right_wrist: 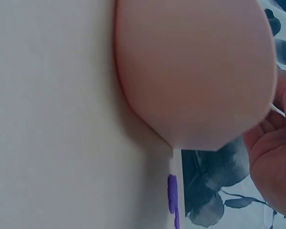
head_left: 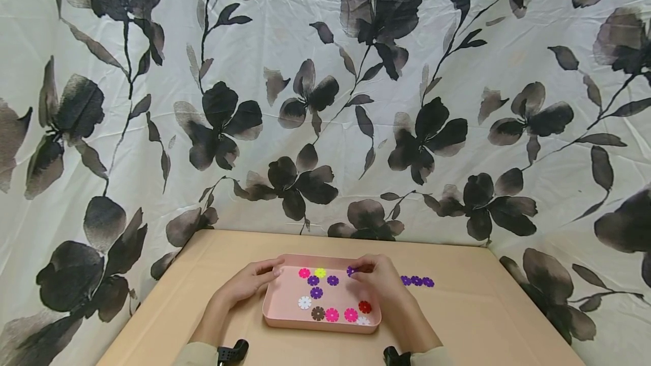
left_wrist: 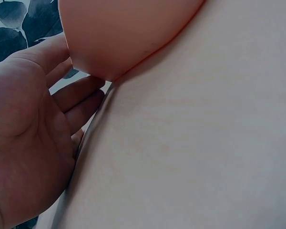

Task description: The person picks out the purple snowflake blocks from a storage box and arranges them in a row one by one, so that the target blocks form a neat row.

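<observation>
A shallow pink tray (head_left: 285, 312) holds small flower-shaped discs. My left hand (head_left: 249, 282) is at the tray's left side, its fairly straight fingers touching the upper left rim; in the left wrist view those fingers (left_wrist: 81, 93) pass behind the tray wall. My right hand (head_left: 381, 281) reaches over the right rim and pinches a purple disc (head_left: 351, 271) between thumb and fingertips. Purple discs (head_left: 316, 292) lie inside, with a yellow disc (head_left: 320, 272), pink discs (head_left: 331, 314), a brown disc (head_left: 317, 313), a red disc (head_left: 364, 306) and white discs (head_left: 304, 302).
Right of the tray, a short row of purple discs (head_left: 416, 280) lies on the tan table (head_left: 473, 309). A white cloth (head_left: 285, 27) with dark flowers hangs behind the table's far edge.
</observation>
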Motion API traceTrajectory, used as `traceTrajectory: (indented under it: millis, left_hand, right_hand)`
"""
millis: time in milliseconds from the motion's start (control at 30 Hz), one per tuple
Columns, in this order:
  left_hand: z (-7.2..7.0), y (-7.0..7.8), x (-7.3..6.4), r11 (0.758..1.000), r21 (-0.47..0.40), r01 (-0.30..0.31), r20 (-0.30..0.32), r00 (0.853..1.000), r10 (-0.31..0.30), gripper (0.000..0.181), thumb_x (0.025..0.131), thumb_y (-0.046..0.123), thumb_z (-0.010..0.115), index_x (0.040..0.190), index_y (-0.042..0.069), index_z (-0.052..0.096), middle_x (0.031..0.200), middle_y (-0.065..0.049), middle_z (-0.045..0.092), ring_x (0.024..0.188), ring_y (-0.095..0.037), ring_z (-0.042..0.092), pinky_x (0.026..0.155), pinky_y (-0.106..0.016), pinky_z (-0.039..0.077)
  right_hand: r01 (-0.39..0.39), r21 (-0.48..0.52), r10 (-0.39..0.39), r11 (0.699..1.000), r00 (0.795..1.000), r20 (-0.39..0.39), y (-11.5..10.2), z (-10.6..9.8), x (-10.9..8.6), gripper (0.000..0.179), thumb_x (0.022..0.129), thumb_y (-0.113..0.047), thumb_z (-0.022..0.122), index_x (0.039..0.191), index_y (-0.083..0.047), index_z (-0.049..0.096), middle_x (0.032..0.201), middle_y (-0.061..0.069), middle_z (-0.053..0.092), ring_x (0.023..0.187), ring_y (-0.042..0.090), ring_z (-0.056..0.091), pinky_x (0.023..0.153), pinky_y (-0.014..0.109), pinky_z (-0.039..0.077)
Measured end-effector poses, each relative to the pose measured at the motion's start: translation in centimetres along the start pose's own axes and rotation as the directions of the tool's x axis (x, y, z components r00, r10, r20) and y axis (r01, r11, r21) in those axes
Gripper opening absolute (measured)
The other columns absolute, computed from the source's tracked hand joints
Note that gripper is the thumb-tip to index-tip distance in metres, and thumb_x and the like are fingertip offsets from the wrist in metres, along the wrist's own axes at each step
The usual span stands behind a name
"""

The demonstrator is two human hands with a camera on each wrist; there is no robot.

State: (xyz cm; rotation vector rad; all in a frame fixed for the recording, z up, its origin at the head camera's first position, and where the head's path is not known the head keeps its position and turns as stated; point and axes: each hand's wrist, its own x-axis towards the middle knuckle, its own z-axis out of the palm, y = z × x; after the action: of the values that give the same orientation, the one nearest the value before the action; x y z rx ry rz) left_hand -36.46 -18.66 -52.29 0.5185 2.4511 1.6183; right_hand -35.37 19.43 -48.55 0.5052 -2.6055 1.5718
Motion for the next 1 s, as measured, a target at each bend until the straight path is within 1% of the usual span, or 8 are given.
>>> traceTrajectory:
  millis: [67,167,300,400,533,667,800,1000]
  left_hand:
    - [0.0,0.1,-0.1,1.000,-0.002,-0.002,0.000,1.000,0.002,0.050,0.107,0.033,0.060,0.152,0.014,0.055,0.163,-0.008,0.045,0.156,-0.040,0.030,0.128,-0.062,0.021]
    - [0.0,0.1,-0.1,1.000,0.000,-0.006,0.002,1.000,0.006,0.049,0.107,0.033,0.059,0.153,0.013,0.054,0.163,-0.010,0.045,0.156,-0.041,0.030,0.127,-0.062,0.022]
    - [0.0,0.0,-0.1,1.000,0.000,-0.007,0.003,1.000,0.007,0.049,0.108,0.032,0.058,0.153,0.013,0.054,0.164,-0.011,0.044,0.156,-0.041,0.030,0.128,-0.061,0.022]
    - [0.0,-0.1,0.0,1.000,0.000,-0.006,-0.001,1.000,0.006,0.049,0.108,0.033,0.058,0.152,0.013,0.055,0.164,-0.010,0.045,0.156,-0.041,0.030,0.128,-0.061,0.022]
    - [0.1,-0.1,0.0,1.000,0.008,-0.002,-0.008,1.000,0.002,0.049,0.107,0.033,0.059,0.152,0.013,0.056,0.164,-0.010,0.045,0.156,-0.040,0.032,0.127,-0.061,0.023]
    - [0.1,-0.1,0.0,1.000,0.016,-0.003,-0.015,1.000,0.004,0.048,0.107,0.033,0.060,0.151,0.013,0.056,0.163,-0.010,0.045,0.155,-0.041,0.033,0.127,-0.062,0.024]
    - [0.1,-0.1,0.0,1.000,0.013,-0.007,-0.017,1.000,0.007,0.048,0.107,0.032,0.060,0.151,0.013,0.056,0.164,-0.010,0.045,0.155,-0.041,0.033,0.127,-0.061,0.024]
    - [0.0,-0.3,0.1,1.000,-0.005,0.006,-0.018,1.000,-0.006,0.049,0.106,0.035,0.061,0.150,0.016,0.058,0.164,-0.008,0.045,0.156,-0.040,0.031,0.127,-0.062,0.022]
  right_hand:
    - [0.008,-0.005,-0.008,1.000,1.000,-0.004,0.1,-0.4,-0.1,0.024,0.089,-0.004,0.081,0.113,-0.003,0.079,0.102,0.006,0.078,0.090,0.018,0.070,0.079,0.022,0.063]
    - [0.023,-0.040,-0.024,0.999,1.000,-0.010,0.2,-0.9,-0.2,0.026,0.090,-0.006,0.081,0.115,-0.003,0.078,0.105,0.006,0.078,0.091,0.019,0.070,0.080,0.022,0.063]
    - [0.041,-0.095,-0.043,0.995,0.999,-0.026,0.4,-1.6,-0.5,0.026,0.089,-0.008,0.082,0.115,-0.004,0.078,0.105,0.005,0.078,0.090,0.019,0.070,0.080,0.022,0.063]
    - [0.033,-0.113,-0.039,0.993,0.998,-0.045,0.6,-2.1,-0.7,0.026,0.088,-0.008,0.083,0.114,-0.006,0.079,0.105,0.005,0.078,0.090,0.018,0.070,0.078,0.022,0.063]
    - [0.013,-0.105,-0.020,0.994,0.997,-0.069,1.0,-2.8,-0.8,0.025,0.088,-0.007,0.082,0.113,-0.009,0.079,0.106,0.004,0.077,0.091,0.017,0.070,0.075,0.024,0.064]
    - [0.018,-0.102,-0.026,0.995,0.996,-0.081,1.3,-3.5,-0.8,0.024,0.088,-0.005,0.082,0.112,-0.008,0.079,0.107,0.007,0.077,0.091,0.017,0.071,0.078,0.025,0.064]
    - [0.022,-0.099,-0.031,0.995,0.996,-0.084,1.6,-4.2,-0.8,0.023,0.088,-0.004,0.082,0.110,-0.007,0.079,0.107,0.009,0.077,0.090,0.016,0.071,0.079,0.023,0.064]
    - [0.002,-0.111,-0.010,0.994,0.997,-0.077,2.4,-5.3,-0.9,0.020,0.087,-0.005,0.083,0.107,-0.005,0.079,0.106,0.010,0.076,0.088,0.016,0.070,0.074,0.019,0.061]
